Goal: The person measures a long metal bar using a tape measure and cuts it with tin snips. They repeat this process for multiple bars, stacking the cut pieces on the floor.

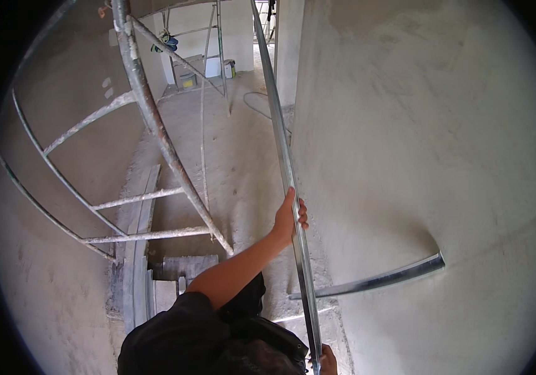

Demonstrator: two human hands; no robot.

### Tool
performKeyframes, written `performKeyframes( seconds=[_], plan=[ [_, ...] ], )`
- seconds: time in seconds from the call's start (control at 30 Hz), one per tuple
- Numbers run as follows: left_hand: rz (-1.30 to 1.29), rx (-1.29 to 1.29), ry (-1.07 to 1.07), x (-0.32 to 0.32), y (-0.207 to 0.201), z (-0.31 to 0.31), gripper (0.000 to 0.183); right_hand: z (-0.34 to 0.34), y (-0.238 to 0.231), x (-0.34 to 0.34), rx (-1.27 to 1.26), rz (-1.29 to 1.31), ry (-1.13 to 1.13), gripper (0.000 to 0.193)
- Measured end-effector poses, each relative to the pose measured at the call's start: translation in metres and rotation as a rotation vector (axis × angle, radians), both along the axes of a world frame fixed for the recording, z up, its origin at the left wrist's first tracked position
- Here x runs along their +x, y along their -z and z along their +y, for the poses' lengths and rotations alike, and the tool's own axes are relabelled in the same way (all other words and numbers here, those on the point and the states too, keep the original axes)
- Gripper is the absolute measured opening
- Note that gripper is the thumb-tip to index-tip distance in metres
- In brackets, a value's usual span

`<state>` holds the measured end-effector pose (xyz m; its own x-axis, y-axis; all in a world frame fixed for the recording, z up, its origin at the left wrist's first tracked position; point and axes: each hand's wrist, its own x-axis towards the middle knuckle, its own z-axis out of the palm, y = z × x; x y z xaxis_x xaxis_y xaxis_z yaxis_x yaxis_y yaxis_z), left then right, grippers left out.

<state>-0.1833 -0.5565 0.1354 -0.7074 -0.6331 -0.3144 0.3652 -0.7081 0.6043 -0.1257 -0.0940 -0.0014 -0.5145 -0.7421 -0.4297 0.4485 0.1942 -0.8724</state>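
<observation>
A long, shiny metal profile (278, 125) runs upright and slightly tilted through the middle of the view, from the top edge down to the lower edge. My left hand (291, 217) is wrapped round it about midway, thumb along the near face and fingers curling over the right side. Lower down, at the bottom edge, my right hand (327, 360) closes on the same profile; part of that hand is cut off by the frame. To the right, a shorter metal profile (380, 284) reaches from near the floor to the plastered wall, its far end at the wall surface.
A paint-spattered scaffold frame (161, 131) stands close on the left. Long grey boards or profiles (136, 250) lie along the left wall. A plastered wall (418, 125) rises at the right. Farther back are another scaffold (220, 50), buckets (229, 67) and a cable (255, 103).
</observation>
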Motion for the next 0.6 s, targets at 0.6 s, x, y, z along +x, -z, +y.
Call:
performKeyframes(
  seconds=[0.6],
  plan=[
    [0.03,-0.01,-0.023,-0.171,-0.176,-0.478,0.056,-0.509,-0.287,-0.152,0.164,0.272,-0.05,0.036]
  ],
)
